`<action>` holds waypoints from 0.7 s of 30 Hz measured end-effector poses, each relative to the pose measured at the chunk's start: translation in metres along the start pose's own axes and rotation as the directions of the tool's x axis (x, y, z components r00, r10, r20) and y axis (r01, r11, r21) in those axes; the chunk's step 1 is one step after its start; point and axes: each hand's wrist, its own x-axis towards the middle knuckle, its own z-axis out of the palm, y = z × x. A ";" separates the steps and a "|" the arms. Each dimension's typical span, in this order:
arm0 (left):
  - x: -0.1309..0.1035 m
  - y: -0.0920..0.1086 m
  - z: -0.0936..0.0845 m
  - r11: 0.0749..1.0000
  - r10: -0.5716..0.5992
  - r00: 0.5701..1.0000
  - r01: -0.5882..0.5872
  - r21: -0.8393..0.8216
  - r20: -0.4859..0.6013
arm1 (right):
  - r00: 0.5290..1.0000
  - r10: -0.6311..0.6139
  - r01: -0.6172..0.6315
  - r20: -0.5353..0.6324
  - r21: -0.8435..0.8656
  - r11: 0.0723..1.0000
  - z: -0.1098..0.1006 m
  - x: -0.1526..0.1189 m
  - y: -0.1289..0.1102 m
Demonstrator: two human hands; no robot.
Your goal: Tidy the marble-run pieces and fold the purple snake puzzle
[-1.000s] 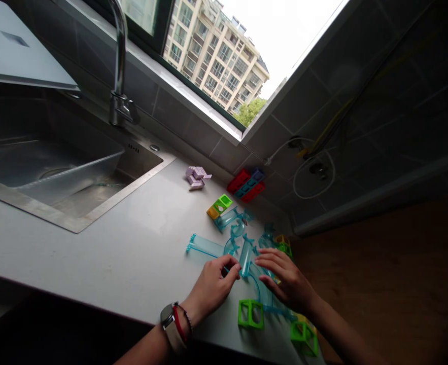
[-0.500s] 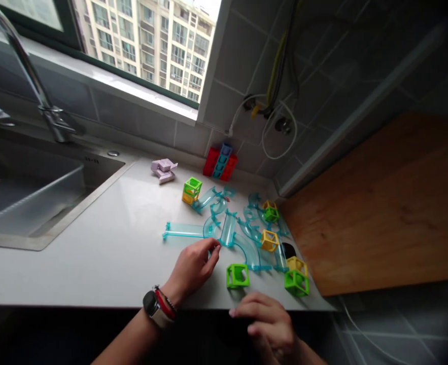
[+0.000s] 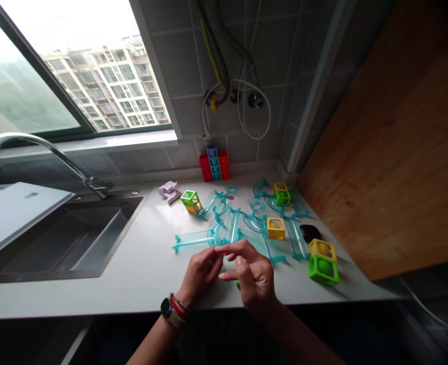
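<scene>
Over the near side of the counter, my left hand [image 3: 201, 271] has its fingers curled together toward the thumb; whatever they hold, if anything, is hidden. My right hand [image 3: 256, 276] is beside it, fingers partly stretched and apart, its index fingertip at the left hand's fingertips. A green cube frame [image 3: 237, 283] is mostly covered by the right hand. Just beyond the hands lie clear teal track pieces: a straight one [image 3: 195, 238] to the left, an upright-running one [image 3: 233, 225] in the middle, and a curved one [image 3: 256, 242] partly hidden by the right hand.
Yellow cube [image 3: 276, 229], stacked yellow-and-green cubes [image 3: 323, 268] and a black rounded object [image 3: 309, 233] are to the right. Another green-and-yellow stack [image 3: 191, 201], lilac pieces [image 3: 169, 191] and red-and-blue blocks [image 3: 214, 165] stand farther back. A sink [image 3: 105, 253] is left, a wooden panel [image 3: 360, 192] right.
My right hand has moved up and left to meet the left hand, now covering most of the green cube. The view has turned to the right.
</scene>
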 end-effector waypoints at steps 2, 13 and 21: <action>-0.001 0.003 -0.001 1.000 -0.006 1.000 0.006 0.024 0.000 | 0.999 0.051 -0.050 -0.011 0.064 0.997 -0.004 -0.008 0.000; -0.003 0.017 0.002 0.991 -0.057 0.996 0.065 0.119 -0.067 | 0.990 0.141 -0.134 -0.002 0.313 0.940 -0.026 -0.013 -0.015; 0.030 0.021 -0.030 0.974 -0.057 0.997 0.068 0.215 -0.058 | 0.977 0.208 -0.175 -0.042 0.396 0.902 -0.034 -0.008 -0.022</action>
